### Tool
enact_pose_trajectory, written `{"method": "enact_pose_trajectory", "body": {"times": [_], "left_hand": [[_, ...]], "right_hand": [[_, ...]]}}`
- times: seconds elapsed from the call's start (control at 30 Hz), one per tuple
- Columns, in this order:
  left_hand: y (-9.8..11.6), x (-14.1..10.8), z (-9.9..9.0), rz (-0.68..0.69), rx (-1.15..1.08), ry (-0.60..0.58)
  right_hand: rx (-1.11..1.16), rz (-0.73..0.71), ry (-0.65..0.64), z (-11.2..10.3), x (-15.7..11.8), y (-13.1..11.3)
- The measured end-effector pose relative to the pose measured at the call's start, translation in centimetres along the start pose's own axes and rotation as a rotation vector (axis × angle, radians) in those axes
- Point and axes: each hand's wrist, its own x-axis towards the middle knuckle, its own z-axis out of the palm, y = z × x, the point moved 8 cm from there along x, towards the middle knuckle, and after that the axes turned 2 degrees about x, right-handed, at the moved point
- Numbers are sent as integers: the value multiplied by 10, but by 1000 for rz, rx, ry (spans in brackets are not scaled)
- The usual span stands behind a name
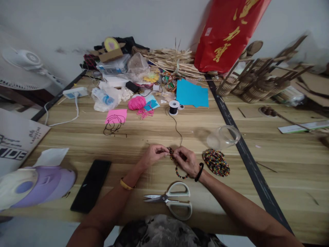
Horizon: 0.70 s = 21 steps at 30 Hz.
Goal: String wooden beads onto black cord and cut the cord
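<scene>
My left hand pinches one end of a small bunch of a bead string at mid-table. From the other side, my right hand closes its fingers on the same string, and a loop of dark and coloured beads hangs below it on the wood. A black cord runs from the spool down to my right hand. To the right of that hand lies a coiled heap of multicoloured beads. White-handled scissors rest nearer my body, blades partly apart. The exact fingertip grip is too small to make out.
A clear jar lies near the dark table strip. A black phone and a purple-and-white object are at left. Pink yarn, blue paper and a power strip sit farther back. Bamboo baskets stand at right.
</scene>
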Motion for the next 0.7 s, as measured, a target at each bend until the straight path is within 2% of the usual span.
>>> {"method": "enact_pose_trajectory", "body": {"times": [0.3,0.7], "left_hand": [[-6,0,1,-78,-93,-32],[-4,0,3,-55,-68,-25]], "right_hand": [[-58,-72,-25,2,0,-6],[-59,-73,-40,3,0,-8]]}}
